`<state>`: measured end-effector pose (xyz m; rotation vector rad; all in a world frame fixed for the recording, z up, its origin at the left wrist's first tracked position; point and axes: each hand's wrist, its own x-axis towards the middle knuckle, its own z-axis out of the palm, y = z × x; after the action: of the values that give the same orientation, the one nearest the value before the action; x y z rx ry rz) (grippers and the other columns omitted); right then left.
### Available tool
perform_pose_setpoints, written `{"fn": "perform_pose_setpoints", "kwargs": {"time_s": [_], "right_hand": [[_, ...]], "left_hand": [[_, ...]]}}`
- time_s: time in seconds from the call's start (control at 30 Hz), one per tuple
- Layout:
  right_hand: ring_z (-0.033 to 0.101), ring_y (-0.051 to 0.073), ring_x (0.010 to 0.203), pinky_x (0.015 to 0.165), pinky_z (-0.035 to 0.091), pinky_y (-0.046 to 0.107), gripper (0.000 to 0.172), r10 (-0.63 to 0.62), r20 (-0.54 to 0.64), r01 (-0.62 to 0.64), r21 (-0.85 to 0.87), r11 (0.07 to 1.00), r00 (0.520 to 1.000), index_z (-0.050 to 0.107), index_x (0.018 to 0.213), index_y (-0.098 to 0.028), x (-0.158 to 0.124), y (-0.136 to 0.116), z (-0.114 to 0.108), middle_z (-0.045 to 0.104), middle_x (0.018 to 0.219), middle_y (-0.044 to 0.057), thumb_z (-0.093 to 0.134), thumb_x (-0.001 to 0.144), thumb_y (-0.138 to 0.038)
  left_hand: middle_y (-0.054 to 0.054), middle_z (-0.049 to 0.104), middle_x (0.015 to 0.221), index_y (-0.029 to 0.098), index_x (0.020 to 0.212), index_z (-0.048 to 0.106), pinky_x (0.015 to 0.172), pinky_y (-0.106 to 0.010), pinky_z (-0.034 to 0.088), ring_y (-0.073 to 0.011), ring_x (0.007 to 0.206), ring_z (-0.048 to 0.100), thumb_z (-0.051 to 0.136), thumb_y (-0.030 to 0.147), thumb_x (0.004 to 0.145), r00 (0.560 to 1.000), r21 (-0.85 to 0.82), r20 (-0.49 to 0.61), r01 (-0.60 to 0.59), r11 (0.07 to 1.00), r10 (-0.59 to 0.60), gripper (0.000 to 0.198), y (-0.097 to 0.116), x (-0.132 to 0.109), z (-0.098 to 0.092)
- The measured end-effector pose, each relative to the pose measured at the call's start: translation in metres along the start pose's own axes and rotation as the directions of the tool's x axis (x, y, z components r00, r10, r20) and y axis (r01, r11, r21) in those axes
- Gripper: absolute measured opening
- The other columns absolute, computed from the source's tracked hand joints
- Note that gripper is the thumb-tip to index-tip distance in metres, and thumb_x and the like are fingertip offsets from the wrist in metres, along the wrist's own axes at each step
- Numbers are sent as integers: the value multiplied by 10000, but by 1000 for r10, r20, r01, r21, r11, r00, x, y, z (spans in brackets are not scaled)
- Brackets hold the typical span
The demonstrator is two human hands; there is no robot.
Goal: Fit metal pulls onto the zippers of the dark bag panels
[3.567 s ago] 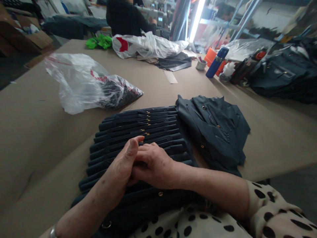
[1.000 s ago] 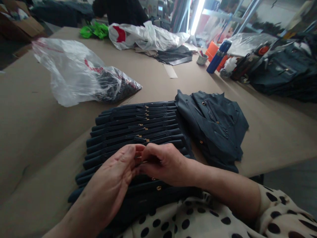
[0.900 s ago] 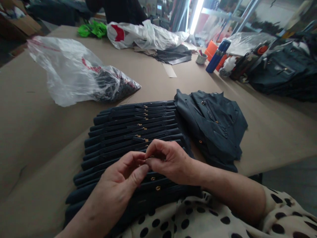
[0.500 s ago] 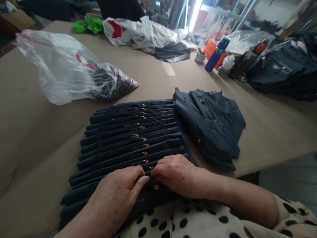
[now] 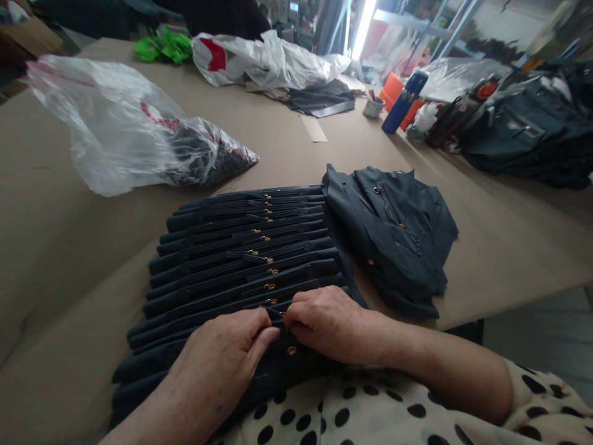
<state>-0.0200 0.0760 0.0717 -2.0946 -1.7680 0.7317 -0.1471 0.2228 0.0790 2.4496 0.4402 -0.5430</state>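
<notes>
Several dark zippered pieces point(image 5: 222, 247) lie overlapped in a row on the table, their gold zipper pulls lined up near the middle. At the near end of the row, my left hand point(image 5: 227, 352) pinches a dark pull strip between thumb and finger. Close beside it, my right hand point(image 5: 324, 321) has its fingers closed at the gold pull point(image 5: 281, 314) on that strip; the fingertips partly hide it. A round gold fitting point(image 5: 291, 350) shows just below the hands. Right of the row lies a pile of dark pieces point(image 5: 398, 228) with gold rings.
A clear plastic bag point(image 5: 120, 123) with dark contents lies at the left on the brown table point(image 5: 500, 247). Farther back are a green bag point(image 5: 164, 46), a white bag point(image 5: 278, 62), a small cup point(image 5: 373, 106), a blue bottle point(image 5: 404, 102) and dark bags point(image 5: 532, 130).
Both hands keep almost the same place and grip. My right hand has shifted very slightly, and the whole view has moved a little.
</notes>
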Motion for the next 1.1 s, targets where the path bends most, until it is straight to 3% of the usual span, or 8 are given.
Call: {"fn": "perform_pose_setpoints", "kwargs": {"time_s": [0.67,0.77,0.83,0.87,0.93,0.97,1.03,1.1], "right_hand": [[579,139,645,532,315,258,91,56,-14,-57,-130,990,998,546,807,-206,9,-6,19,633,782,-3,469,793,-161],[599,138,647,525,309,247,79,56,-14,-57,-128,990,998,562,796,-215,14,0,26,651,790,-16,513,750,-174],[614,143,651,512,304,241,78,46,3,-45,-147,988,999,572,787,-217,18,6,33,660,785,-16,543,723,-184],[619,144,646,500,298,238,82,42,12,-40,-161,986,999,577,782,-218,19,9,36,664,778,-17,559,709,-185],[624,140,636,478,285,231,91,34,22,-29,-184,982,999,584,778,-223,22,14,43,670,773,-22,591,694,-189],[624,134,629,469,279,228,92,26,19,-22,-191,981,999,586,779,-227,23,17,46,672,773,-28,603,696,-191],[616,118,603,452,267,223,71,-4,9,6,-187,982,1000,584,773,-230,25,20,48,672,757,-41,619,717,-204],[601,100,570,437,257,217,52,-34,-8,33,-171,985,999,575,758,-224,26,21,48,666,726,-51,625,747,-229]], "left_hand": [[-47,672,798,217,746,581,657,-322,381,-214,744,614,387,287,836,993,64,-98,79,995,-72,225,-9,-9,-8],[-14,644,730,215,734,582,650,-292,383,-175,705,587,417,337,840,952,-62,-292,72,995,-87,232,-32,-4,-39],[7,608,669,203,731,596,623,-263,384,-146,653,555,480,382,814,870,-194,-474,46,980,-134,229,-54,6,-74],[16,597,654,194,756,614,611,-249,387,-133,636,542,536,374,781,806,-271,-563,28,962,-182,198,-66,13,-95],[41,558,574,166,813,633,526,-219,358,-106,559,495,633,306,699,563,-504,-713,5,864,-419,181,-90,29,-140],[47,551,563,157,880,627,498,-207,342,-101,555,495,618,300,715,505,-540,-731,-18,842,-458,219,-101,39,-161],[39,581,620,115,926,597,537,-189,393,-83,586,520,538,272,788,471,-584,-739,-92,806,-482,216,-113,60,-197],[26,604,655,92,888,593,598,-196,452,-72,599,546,457,249,854,534,-613,-713,-162,773,-454,211,-116,80,-220]]}}
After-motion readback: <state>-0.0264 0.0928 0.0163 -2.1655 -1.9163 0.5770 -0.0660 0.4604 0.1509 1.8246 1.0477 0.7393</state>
